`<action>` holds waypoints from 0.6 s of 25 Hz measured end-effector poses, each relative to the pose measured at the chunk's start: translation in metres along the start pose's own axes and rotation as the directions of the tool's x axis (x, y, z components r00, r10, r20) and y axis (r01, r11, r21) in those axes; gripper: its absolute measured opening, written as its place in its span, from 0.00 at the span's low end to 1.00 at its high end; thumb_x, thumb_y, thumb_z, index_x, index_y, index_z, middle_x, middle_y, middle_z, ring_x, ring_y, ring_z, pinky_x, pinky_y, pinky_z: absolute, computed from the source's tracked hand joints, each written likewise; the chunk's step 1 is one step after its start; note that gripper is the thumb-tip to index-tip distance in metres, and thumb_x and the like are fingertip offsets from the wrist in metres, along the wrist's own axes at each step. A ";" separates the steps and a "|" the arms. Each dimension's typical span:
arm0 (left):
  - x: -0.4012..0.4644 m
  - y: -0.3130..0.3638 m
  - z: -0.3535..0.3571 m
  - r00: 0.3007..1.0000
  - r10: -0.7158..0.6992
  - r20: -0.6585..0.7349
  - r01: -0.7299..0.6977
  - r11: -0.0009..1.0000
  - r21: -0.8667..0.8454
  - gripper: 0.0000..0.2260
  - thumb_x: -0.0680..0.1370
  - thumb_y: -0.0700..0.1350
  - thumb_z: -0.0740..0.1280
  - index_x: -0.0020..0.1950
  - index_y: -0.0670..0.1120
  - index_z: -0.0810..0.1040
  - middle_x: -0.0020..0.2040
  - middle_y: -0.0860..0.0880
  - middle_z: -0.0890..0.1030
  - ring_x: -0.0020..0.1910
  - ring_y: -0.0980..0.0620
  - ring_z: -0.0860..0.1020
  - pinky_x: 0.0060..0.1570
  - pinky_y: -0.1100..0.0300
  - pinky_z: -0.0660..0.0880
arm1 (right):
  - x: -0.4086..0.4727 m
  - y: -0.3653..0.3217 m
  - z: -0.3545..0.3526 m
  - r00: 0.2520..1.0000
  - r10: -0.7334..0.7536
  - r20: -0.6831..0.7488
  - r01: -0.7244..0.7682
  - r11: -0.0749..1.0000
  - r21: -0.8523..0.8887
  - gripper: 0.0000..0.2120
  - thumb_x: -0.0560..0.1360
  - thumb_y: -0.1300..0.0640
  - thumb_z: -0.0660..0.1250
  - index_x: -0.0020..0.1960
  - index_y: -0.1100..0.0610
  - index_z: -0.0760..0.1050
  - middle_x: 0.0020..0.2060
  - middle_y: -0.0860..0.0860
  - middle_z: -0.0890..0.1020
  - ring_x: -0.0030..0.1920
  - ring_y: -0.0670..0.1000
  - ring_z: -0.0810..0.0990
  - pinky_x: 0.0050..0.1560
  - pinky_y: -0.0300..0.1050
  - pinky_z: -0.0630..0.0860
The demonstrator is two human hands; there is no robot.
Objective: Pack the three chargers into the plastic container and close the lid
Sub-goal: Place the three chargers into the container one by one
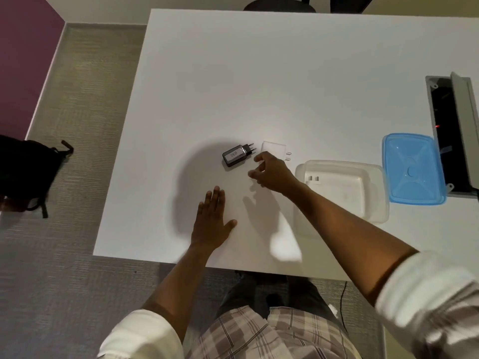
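Note:
A black charger (234, 155) with a grey label lies on the white table (233, 73), prongs pointing right. Just right of it lies a white charger (275, 149). My right hand (272, 172) hovers beside both, fingers apart and curled, holding nothing, its fingertip close to the white charger's near edge. My left hand (213, 218) rests flat on the table, palm down. The clear plastic container (363, 203) stands open to the right, with another white charger (315, 180) inside at its left end. The blue lid (412, 169) lies right of the container.
An open grey cable box (451, 130) is sunk into the table at the far right, touching the lid. A black bag (28, 172) sits on the carpet to the left. A dark chair base (280, 6) stands beyond the table's far edge.

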State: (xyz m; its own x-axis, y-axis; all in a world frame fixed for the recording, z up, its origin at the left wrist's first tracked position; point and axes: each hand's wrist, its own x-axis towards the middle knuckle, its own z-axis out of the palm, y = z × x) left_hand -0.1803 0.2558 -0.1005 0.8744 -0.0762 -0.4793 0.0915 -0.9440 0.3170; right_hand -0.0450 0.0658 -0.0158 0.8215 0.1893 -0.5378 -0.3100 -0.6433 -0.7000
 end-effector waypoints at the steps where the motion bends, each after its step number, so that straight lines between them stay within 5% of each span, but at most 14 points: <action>1: -0.001 -0.006 -0.001 1.000 0.012 0.012 -0.012 1.000 0.011 0.41 0.80 0.59 0.59 0.80 0.48 0.34 0.81 0.50 0.34 0.81 0.48 0.36 0.80 0.47 0.42 | 0.011 -0.004 0.006 1.000 0.012 -0.023 -0.013 0.999 -0.033 0.24 0.73 0.55 0.71 0.65 0.60 0.70 0.49 0.57 0.84 0.45 0.55 0.82 0.50 0.48 0.78; 9: 0.004 -0.025 -0.001 0.997 0.035 0.072 -0.040 0.997 0.063 0.43 0.80 0.59 0.60 0.79 0.48 0.30 0.79 0.49 0.29 0.78 0.48 0.31 0.77 0.48 0.36 | 0.066 -0.034 0.053 0.992 0.015 -0.125 -0.050 0.959 -0.280 0.25 0.73 0.52 0.66 0.68 0.56 0.65 0.60 0.63 0.77 0.59 0.64 0.76 0.57 0.53 0.74; 15: 0.009 -0.027 0.005 0.998 0.040 0.046 -0.042 0.997 0.057 0.43 0.81 0.58 0.60 0.78 0.49 0.29 0.77 0.49 0.28 0.76 0.48 0.29 0.75 0.49 0.34 | 0.066 -0.035 0.070 0.986 -0.016 -0.165 -0.040 0.944 -0.329 0.26 0.70 0.50 0.68 0.66 0.52 0.68 0.58 0.60 0.71 0.51 0.62 0.77 0.47 0.48 0.72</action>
State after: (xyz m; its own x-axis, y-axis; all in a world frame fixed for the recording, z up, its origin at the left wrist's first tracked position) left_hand -0.1777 0.2790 -0.1177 0.8546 -0.1282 -0.5032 0.0269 -0.9568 0.2895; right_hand -0.0136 0.1530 -0.0600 0.8939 0.0749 -0.4420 -0.1678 -0.8584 -0.4847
